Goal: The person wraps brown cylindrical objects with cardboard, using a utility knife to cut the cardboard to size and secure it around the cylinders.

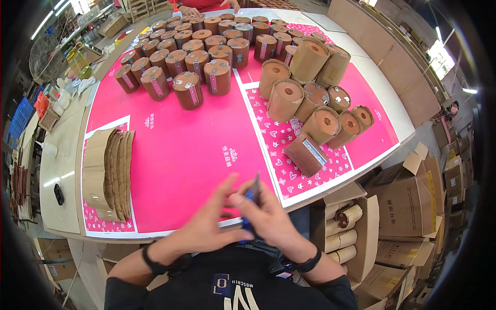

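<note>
In front of my body, at the table's near edge, my right hand (268,217) is closed around a blue-handled tool (249,196) with a pointed metal tip. The tip points up and away from me; the fingers hide much of the tool, so its exact kind cannot be told. My left hand (206,219) is just left of it, fingers spread, the thumb close to the tool's lower end. Beyond my hands stand many brown cylindrical boxes (188,93) with metal fittings and pink strips. To the right are several cylinders in brown cardboard wraps (285,98) and a tilted brown box (306,155).
Pink printed sheets (175,155) cover the table. A stack of curved cardboard pieces (108,175) lies at the left. Below the right edge, an open carton (367,237) holds wrapped cylinders. Another person's hands (191,11) rest at the far edge.
</note>
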### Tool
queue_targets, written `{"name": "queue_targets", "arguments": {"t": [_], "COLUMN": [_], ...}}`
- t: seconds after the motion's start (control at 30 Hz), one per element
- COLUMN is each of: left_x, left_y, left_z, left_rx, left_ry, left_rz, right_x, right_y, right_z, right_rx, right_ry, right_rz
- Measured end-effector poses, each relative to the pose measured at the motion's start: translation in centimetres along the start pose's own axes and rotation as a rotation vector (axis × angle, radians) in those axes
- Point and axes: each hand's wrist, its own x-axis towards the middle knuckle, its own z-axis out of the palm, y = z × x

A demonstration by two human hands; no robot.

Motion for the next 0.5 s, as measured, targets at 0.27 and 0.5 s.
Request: {"name": "queue_targets", "arguments": {"t": [0.27, 0.5], "left_x": [0.8, -1.8], "left_y": [0.7, 0.1], "left_z": [-2.1, -4.8], "left_rx": [-0.275, -0.436], "left_ry": [0.126, 0.071], "left_rz": [-0.341, -0.348], "right_x": [3.6, 5.8], "right_y": [-1.4, 0.6], "right_z": [-7.7, -10.6], "right_rx": [-1.202, -1.523], "right_ry": [0.712, 0.7], "right_rz": [-0.643, -0.358]}}
